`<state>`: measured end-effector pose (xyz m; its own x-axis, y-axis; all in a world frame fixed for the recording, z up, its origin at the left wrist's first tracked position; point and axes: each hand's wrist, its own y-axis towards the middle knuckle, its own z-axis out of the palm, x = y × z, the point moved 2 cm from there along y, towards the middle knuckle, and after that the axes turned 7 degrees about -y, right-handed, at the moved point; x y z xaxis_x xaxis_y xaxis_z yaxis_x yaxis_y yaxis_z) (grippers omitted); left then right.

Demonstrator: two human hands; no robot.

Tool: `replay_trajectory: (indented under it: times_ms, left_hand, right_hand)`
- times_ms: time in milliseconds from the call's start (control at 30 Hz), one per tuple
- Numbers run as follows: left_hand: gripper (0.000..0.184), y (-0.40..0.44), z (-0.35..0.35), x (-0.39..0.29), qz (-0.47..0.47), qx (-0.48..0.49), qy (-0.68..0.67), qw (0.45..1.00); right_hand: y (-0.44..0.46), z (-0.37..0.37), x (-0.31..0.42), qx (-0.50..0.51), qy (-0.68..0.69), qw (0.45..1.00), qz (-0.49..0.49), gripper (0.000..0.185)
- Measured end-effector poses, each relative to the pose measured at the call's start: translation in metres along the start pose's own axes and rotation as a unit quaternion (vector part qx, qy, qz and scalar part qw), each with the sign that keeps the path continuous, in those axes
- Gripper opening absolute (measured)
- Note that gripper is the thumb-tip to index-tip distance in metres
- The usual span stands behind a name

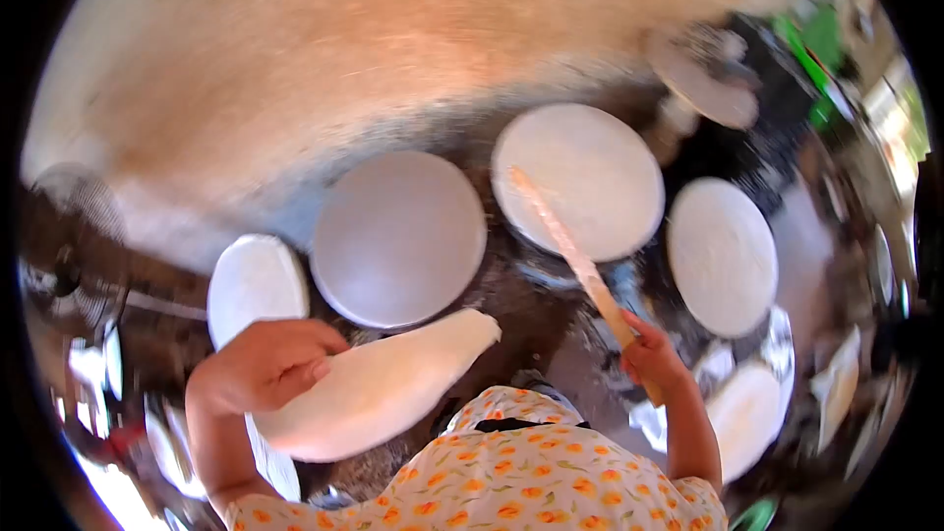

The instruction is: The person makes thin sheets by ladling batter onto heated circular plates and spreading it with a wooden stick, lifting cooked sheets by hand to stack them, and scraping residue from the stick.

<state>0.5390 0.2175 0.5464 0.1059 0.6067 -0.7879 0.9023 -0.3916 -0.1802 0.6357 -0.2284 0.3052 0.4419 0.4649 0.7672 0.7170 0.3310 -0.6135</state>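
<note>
My left hand is closed on the edge of a thin, pale flatbread, which hangs folded and drooping across the front of my body. In my right hand is a long wooden spatula, its blade smeared with something pale. The spatula's tip reaches over a round griddle with a whitish surface; whether it touches is unclear. A bare grey round griddle lies just beyond the flatbread. Near my left wrist is a white round disc.
To the right stands another pale round disc, with a whitish sheet below it. A fan is at the far left. A stained wall rises behind the griddles. Blurred dark and green items fill the upper right.
</note>
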Motion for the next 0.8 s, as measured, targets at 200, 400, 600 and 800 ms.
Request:
replay_trajectory:
  times_ms: [200, 400, 600, 800]
  left_hand:
    - [0.01, 0.039, 0.047, 0.021, 0.055, 0.042, -0.102, 0.992]
    - [0.013, 0.112, 0.126, -0.027, 0.139, 0.057, -0.131, 0.98]
    - [0.015, 0.211, 0.25, -0.122, 0.275, 0.062, -0.133, 0.95]
    - [0.019, 0.276, 0.432, -0.261, 0.45, 0.029, -0.112, 0.885]
  right_hand:
    - [-0.099, 0.035, -0.076, -0.124, 0.125, 0.982, 0.074, 0.064]
    - [-0.189, 0.045, -0.148, -0.252, 0.206, 0.943, 0.071, 0.069]
    - [-0.284, 0.057, -0.227, -0.406, 0.321, 0.849, 0.108, 0.07]
    - [-0.381, 0.096, -0.33, -0.538, 0.396, 0.728, 0.154, 0.076]
